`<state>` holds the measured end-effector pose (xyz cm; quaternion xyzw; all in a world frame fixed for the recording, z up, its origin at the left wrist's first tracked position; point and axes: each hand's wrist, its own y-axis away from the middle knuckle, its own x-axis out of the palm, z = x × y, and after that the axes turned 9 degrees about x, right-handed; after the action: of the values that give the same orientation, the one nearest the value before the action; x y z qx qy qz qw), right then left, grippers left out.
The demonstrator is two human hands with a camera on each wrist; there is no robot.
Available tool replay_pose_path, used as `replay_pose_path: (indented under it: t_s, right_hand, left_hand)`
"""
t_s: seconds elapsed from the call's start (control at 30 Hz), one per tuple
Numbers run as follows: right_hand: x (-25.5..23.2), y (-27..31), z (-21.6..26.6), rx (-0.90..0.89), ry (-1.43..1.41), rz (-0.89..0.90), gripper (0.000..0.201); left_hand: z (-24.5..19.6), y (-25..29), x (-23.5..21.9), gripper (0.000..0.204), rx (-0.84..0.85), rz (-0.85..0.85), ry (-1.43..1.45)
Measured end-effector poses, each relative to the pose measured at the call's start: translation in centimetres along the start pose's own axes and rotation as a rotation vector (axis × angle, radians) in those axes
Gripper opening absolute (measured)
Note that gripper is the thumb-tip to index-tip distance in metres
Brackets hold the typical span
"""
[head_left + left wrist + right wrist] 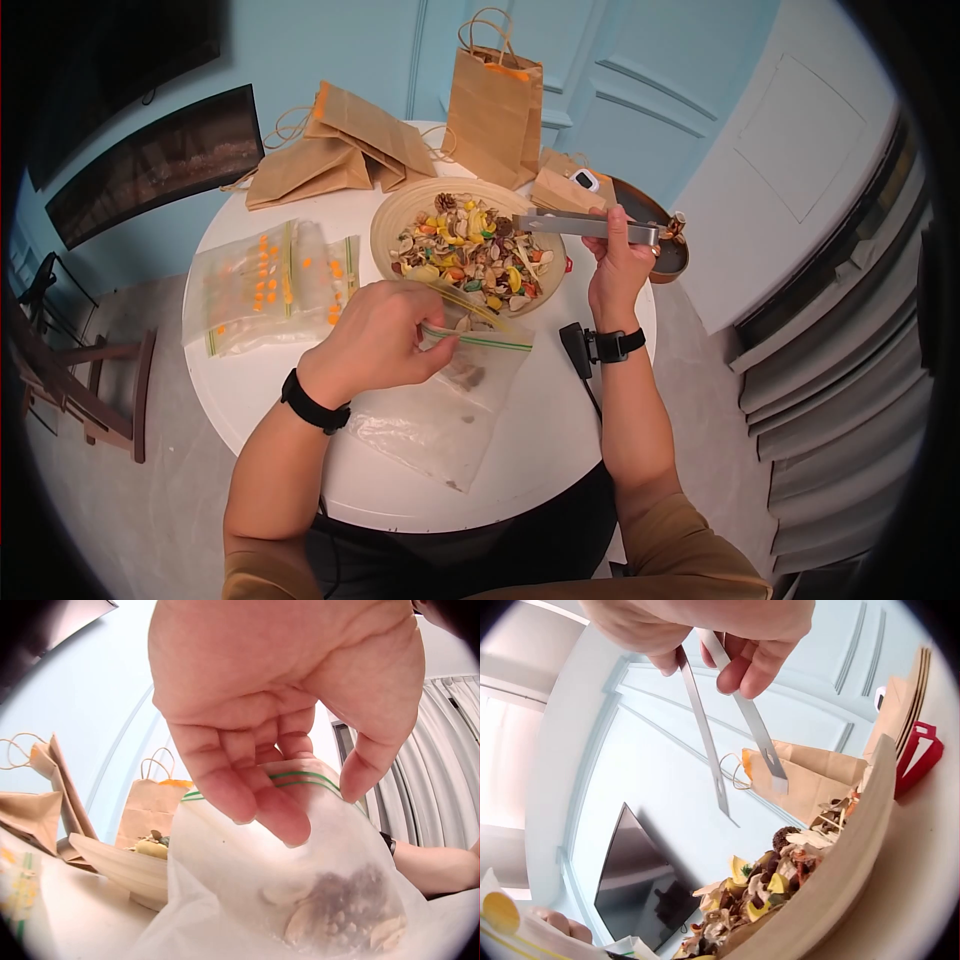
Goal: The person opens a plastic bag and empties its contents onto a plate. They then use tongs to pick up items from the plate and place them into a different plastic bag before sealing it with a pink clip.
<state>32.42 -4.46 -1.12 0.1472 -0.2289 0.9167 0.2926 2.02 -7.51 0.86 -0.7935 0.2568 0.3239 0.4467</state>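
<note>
While the left hand [375, 340] pinches the green-striped mouth of a clear zip bag [455, 400] near the round table's [260, 385] front edge, the right hand [617, 262] grips metal tongs [585, 226], their tips apart, over the wooden bowl [385, 225] of potpourri [475, 250] at the back.

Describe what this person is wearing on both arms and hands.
Both hands, left hand and right hand, are bare. Each wrist carries a black strap: left wrist strap, right wrist strap with a small black device clipped beside it. Tan sleeves cover the upper arms.
</note>
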Motion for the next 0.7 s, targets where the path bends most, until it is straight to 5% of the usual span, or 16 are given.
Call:
replay_pose_path:
  t_s: [0.7]
  right_hand:
    - [0.6,0.6,-1.4,-0.064,0.140,0.080,0.021]
  left_hand:
    - [0.0,0.0,-0.1,0.023,-0.002,0.012,-0.008]
